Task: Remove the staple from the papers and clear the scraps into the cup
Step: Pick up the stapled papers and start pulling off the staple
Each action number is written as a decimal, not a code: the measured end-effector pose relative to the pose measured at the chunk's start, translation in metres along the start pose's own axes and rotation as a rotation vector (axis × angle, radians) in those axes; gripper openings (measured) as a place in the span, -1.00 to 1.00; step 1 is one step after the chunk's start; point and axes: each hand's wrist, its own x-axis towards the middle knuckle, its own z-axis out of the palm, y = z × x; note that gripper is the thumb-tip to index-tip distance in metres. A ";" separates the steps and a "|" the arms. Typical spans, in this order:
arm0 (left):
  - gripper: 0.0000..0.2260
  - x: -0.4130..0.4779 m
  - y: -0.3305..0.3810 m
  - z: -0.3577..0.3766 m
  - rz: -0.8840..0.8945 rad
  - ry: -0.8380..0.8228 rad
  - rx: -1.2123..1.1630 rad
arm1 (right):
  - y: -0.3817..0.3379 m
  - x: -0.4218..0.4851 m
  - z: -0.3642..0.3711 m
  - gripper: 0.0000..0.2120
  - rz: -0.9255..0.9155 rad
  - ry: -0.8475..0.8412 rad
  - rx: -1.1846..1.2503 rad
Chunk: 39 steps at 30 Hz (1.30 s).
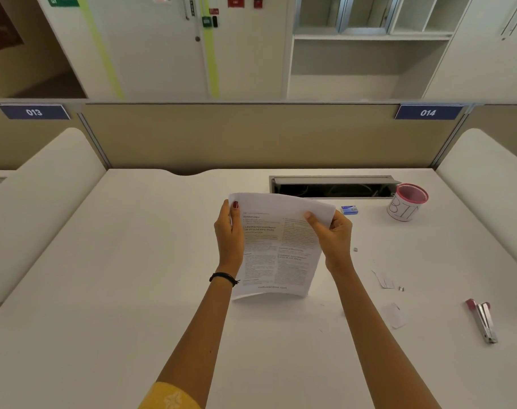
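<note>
I hold the printed papers [276, 246] upright above the middle of the white desk [133, 261]. My left hand [229, 234] grips their upper left edge, thumb on the front. My right hand [332, 237] pinches the upper right edge. The staple itself is too small to make out on the sheets. A pink mesh cup [407, 205] with a white label stands at the back right. Torn paper scraps [384, 280] and a larger scrap [394, 315] lie on the desk right of my right arm, with small metal bits [401, 288] beside them.
A silver stapler with a pink end [483, 320] lies at the right near the desk edge. A small blue staple box [349, 209] sits behind the papers. An open cable tray slot [334, 187] runs along the back. Partition walls enclose the desk.
</note>
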 end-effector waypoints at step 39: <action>-0.88 0.011 0.009 -0.005 -0.053 -0.190 0.001 | -0.006 0.024 -0.016 -0.72 -0.109 0.071 -0.132</action>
